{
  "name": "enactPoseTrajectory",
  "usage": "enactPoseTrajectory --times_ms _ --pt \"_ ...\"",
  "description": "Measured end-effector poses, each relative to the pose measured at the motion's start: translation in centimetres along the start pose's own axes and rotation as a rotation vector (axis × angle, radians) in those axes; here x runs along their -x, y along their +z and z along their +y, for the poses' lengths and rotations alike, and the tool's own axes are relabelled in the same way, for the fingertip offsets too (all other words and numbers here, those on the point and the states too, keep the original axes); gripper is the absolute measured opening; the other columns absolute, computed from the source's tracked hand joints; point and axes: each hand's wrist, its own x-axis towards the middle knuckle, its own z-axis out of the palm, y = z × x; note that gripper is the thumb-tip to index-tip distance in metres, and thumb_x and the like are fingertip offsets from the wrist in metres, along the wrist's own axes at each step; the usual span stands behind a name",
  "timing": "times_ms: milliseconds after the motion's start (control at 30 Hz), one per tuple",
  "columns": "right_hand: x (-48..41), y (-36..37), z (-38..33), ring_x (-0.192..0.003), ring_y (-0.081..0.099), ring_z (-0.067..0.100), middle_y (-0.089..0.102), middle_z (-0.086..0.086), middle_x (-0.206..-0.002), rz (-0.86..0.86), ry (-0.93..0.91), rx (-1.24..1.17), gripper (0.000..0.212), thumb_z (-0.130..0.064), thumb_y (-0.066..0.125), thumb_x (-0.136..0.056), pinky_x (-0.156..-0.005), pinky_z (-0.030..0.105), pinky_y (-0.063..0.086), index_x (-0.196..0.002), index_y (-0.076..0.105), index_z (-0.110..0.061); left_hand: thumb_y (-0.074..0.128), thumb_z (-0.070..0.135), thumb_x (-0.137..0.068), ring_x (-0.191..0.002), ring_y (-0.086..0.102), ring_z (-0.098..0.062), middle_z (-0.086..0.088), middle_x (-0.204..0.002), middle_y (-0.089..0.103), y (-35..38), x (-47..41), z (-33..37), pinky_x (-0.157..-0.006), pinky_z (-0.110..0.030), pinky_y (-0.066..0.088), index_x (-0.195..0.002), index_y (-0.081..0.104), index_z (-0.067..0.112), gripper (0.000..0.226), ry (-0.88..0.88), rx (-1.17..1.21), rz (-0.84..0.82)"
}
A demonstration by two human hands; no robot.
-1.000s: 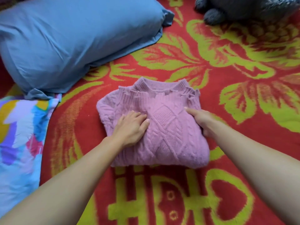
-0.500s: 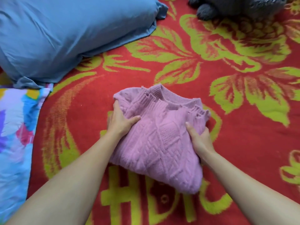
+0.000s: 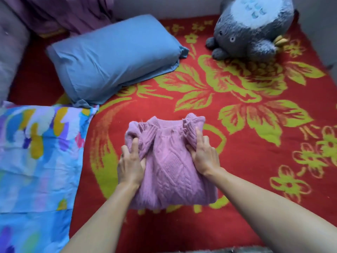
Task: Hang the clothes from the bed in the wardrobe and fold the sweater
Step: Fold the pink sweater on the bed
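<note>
A pink cable-knit sweater (image 3: 169, 168), folded into a compact bundle, is held between both hands above the red and yellow-green flowered blanket (image 3: 246, 143). My left hand (image 3: 130, 166) grips its left edge, thumb on top and fingers curled under. On the other side my right hand (image 3: 205, 156) grips the right edge the same way. The collar points away from me. The underside of the bundle is hidden.
A blue pillow (image 3: 113, 59) lies at the back left, and a grey plush toy (image 3: 251, 28) sits at the back right. A multicoloured patterned cover (image 3: 36, 161) spreads along the left. Purple fabric (image 3: 69, 13) is bunched at the far back left.
Both hands went from pressing flat on the folded sweater to gripping its sides, and the bundle has come up off the blanket. The view has pulled back, showing more of the bed.
</note>
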Motion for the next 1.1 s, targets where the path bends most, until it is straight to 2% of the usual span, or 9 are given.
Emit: enactPoseTrajectory --times_ms 267,400,500,633,733,800,900,1100 --pt "11.4 -1.7 -3.7 -0.095 0.061 0.043 0.046 0.013 -0.127 -0.166 -0.271 -0.042 0.080 -0.051 0.050 -0.094 -0.075 0.045 0.047 -0.155 0.006 -0.022 0.068 0.027 -0.085 -0.097 0.058 -0.046 -0.023 -0.122 0.045 -6.2 18.2 -3.4 -0.080 -0.048 0.048 -0.146 0.037 0.016 0.069 -0.341 0.021 0.155" --pt "18.5 -2.3 -5.2 -0.104 0.059 0.041 0.046 0.012 -0.132 -0.315 -0.448 -0.028 0.078 -0.050 0.051 -0.093 -0.082 0.044 0.047 -0.154 0.011 -0.023 0.063 0.030 -0.088 -0.109 0.056 -0.043 -0.021 -0.135 0.041 -7.0 30.4 -4.5 -0.086 -0.046 0.047 -0.148 0.032 0.018 0.069 -0.577 0.078 0.222" --pt "24.7 -2.2 -6.4 -0.111 0.057 0.040 0.044 0.012 -0.139 -0.438 -0.599 -0.013 0.077 -0.051 0.051 -0.093 -0.086 0.044 0.048 -0.154 0.013 -0.023 0.059 0.027 -0.090 -0.109 0.056 -0.040 -0.020 -0.133 0.042 -6.8 40.1 -4.9 -0.086 -0.042 0.046 -0.149 0.030 0.019 0.066 -0.755 0.117 0.275" --pt "34.3 -0.8 -7.3 -0.107 0.059 0.038 0.047 0.010 -0.129 -0.556 -0.822 0.083 0.076 -0.055 0.049 -0.092 -0.082 0.043 0.049 -0.152 0.016 -0.023 0.058 0.022 -0.089 -0.110 0.056 -0.038 -0.018 -0.134 0.043 -5.2 52.7 -5.0 -0.086 -0.039 0.045 -0.149 0.029 0.019 0.067 -0.976 0.178 0.383" --pt "41.9 0.6 -7.0 -0.109 0.059 0.037 0.045 0.009 -0.133 -0.635 -0.981 0.135 0.076 -0.054 0.049 -0.093 -0.083 0.042 0.049 -0.153 0.014 -0.023 0.058 0.027 -0.089 -0.113 0.056 -0.034 -0.013 -0.142 0.039 -3.3 62.0 -4.8 -0.083 -0.038 0.048 -0.150 0.026 0.022 0.069 -1.143 0.202 0.424" --pt "47.1 1.7 -6.2 -0.108 0.059 0.035 0.045 0.009 -0.133 -0.676 -1.078 0.176 0.077 -0.054 0.049 -0.093 -0.082 0.040 0.050 -0.153 0.014 -0.023 0.058 0.027 -0.089 -0.111 0.057 -0.032 -0.011 -0.137 0.042 -1.8 68.1 -4.3 -0.081 -0.038 0.048 -0.150 0.025 0.023 0.069 -1.240 0.231 0.454" --pt "55.6 2.9 -4.1 -0.103 0.061 0.036 0.047 0.008 -0.128 -0.739 -1.182 0.238 0.074 -0.055 0.048 -0.092 -0.077 0.040 0.049 -0.153 0.016 -0.025 0.057 0.028 -0.089 -0.108 0.058 -0.028 -0.008 -0.128 0.044 0.6 77.5 -2.7 -0.083 -0.037 0.048 -0.150 0.023 0.025 0.070 -1.375 0.270 0.495" --pt "71.8 4.5 1.1 -0.101 0.062 0.035 0.051 0.007 -0.126 -0.871 -1.340 0.281 0.070 -0.054 0.050 -0.091 -0.076 0.039 0.050 -0.149 0.020 -0.031 0.062 0.030 -0.087 -0.107 0.060 -0.026 -0.010 -0.129 0.046 4.8 94.5 -0.3 -0.080 -0.034 0.049 -0.149 0.027 0.024 0.072 -1.555 0.279 0.535"
